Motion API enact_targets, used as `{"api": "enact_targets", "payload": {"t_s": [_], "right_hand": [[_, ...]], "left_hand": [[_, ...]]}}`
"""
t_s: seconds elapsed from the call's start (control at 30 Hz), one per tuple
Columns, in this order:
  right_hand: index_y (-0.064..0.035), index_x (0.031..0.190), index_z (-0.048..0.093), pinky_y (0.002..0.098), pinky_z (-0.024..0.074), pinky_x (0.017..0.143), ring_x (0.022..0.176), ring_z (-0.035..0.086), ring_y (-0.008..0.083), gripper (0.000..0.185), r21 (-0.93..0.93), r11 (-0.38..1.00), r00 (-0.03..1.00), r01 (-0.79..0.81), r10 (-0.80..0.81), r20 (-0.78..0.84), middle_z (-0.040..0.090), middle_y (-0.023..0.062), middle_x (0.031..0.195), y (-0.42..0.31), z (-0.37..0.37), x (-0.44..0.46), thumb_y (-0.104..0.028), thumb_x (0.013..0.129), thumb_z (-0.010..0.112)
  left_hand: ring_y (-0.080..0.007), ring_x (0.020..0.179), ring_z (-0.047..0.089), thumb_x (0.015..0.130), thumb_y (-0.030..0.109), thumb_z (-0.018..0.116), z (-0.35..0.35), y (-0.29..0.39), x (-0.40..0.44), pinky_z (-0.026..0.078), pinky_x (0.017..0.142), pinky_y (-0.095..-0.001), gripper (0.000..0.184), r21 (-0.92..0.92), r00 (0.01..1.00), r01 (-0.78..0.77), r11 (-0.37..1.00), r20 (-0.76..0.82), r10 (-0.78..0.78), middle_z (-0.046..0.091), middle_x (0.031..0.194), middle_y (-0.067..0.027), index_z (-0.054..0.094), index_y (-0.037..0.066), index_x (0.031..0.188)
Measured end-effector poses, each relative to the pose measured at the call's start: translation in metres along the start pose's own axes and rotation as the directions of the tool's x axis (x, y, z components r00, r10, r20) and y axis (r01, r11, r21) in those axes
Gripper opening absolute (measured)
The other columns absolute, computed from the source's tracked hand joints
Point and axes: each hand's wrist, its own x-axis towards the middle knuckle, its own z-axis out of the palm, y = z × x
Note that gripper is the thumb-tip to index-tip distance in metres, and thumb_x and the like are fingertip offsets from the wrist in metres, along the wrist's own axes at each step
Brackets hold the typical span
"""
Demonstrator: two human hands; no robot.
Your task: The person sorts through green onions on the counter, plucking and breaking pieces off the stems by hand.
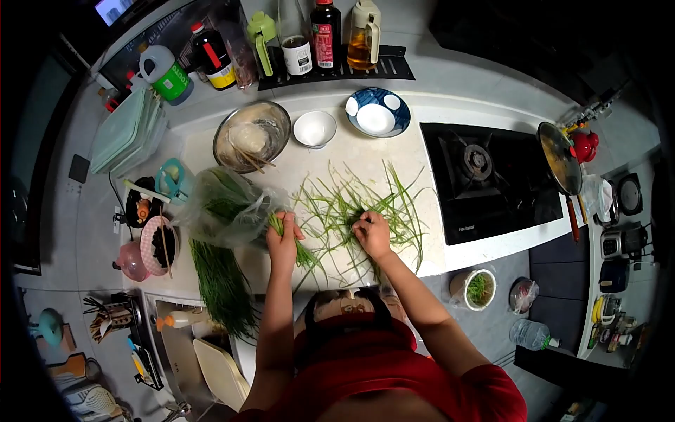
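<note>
My left hand (pixel 284 235) is closed around a small bunch of garlic chives (pixel 304 254), whose pale ends stick up above the thumb. Over the loose chives (pixel 401 204) scattered across the counter, my right hand (pixel 370 233) has its fingers pinched together; some green strands seem to be between them, partly hidden. Left of my left hand lies a clear plastic bag (pixel 242 204) with more chives inside. A thick bundle of long dark green chives (pixel 221 288) reaches from below the bag over the counter edge toward the sink.
Behind the chives stand a metal bowl with dough and chopsticks (pixel 252 137), a white bowl (pixel 315 129) and a blue patterned bowl (pixel 377 112). A gas stove (pixel 492 179) is on the right. A bin (pixel 472 290) with green scraps stands on the floor; the sink (pixel 183 352) is lower left.
</note>
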Motion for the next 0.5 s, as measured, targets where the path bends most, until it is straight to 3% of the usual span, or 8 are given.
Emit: {"api": "enact_targets", "payload": {"t_s": [0.1,0.27,0.37,0.43,0.5], "right_hand": [[-0.0109,0.067,0.061,0.0362,0.0405,0.064,0.078,0.05,0.0261,0.012,0.126,0.992,0.993,-0.017,0.032,-0.111,0.053,0.0051,0.08,0.001,-0.005,0.011,-0.003,0.058,0.063],[-0.0085,0.081,0.06,0.0377,0.0405,0.069,0.081,0.05,0.0279,0.026,-0.078,0.959,0.948,-0.273,0.255,-0.189,0.054,0.007,0.086,0.016,-0.015,0.004,0.003,0.057,0.057],[-0.0089,0.085,0.06,0.0388,0.0397,0.07,0.083,0.05,0.0282,0.03,-0.173,0.952,0.93,-0.253,0.191,-0.315,0.053,0.0079,0.089,0.015,-0.011,0.002,0.002,0.057,0.056],[-0.0092,0.083,0.061,0.0388,0.0391,0.07,0.084,0.049,0.0283,0.026,-0.118,0.977,0.958,-0.18,0.147,-0.248,0.052,0.0082,0.092,0.005,-0.012,0.007,0.0,0.06,0.057],[-0.0095,0.082,0.061,0.0383,0.0392,0.07,0.083,0.049,0.0281,0.022,-0.018,0.995,0.98,-0.102,0.097,-0.176,0.053,0.0081,0.092,-0.003,-0.004,0.013,-0.002,0.061,0.058]], "left_hand": [[-0.009,0.049,0.042,0.089,0.021,0.044,0.0,-0.004,0.001,0.038,0.048,-0.0233,0.02,-0.027,1.0,0.012,1.0,0.005,-0.012,0.045,0.057,-0.0016,0.049,0.001,0.09],[-0.0082,0.05,0.04,0.09,0.02,0.043,0.001,0.0,0.002,0.038,0.048,-0.0246,0.018,-0.057,0.996,0.081,0.995,-0.041,-0.083,0.044,0.059,-0.0002,0.047,0.002,0.091],[-0.008,0.052,0.039,0.088,0.017,0.046,-0.001,0.0,0.0,0.037,0.049,-0.0239,0.015,0.027,0.997,0.036,0.999,-0.071,-0.034,0.044,0.062,-0.0002,0.048,0.002,0.089],[-0.008,0.053,0.04,0.087,0.016,0.049,-0.001,-0.003,0.0,0.036,0.049,-0.0239,0.014,0.066,0.994,-0.018,0.998,-0.103,0.024,0.045,0.063,-0.0004,0.047,0.003,0.089],[-0.0081,0.054,0.041,0.086,0.016,0.052,-0.002,-0.002,-0.003,0.036,0.05,-0.0238,0.014,0.127,0.988,0.03,0.991,-0.151,-0.011,0.046,0.064,-0.0005,0.048,0.003,0.089]]}}
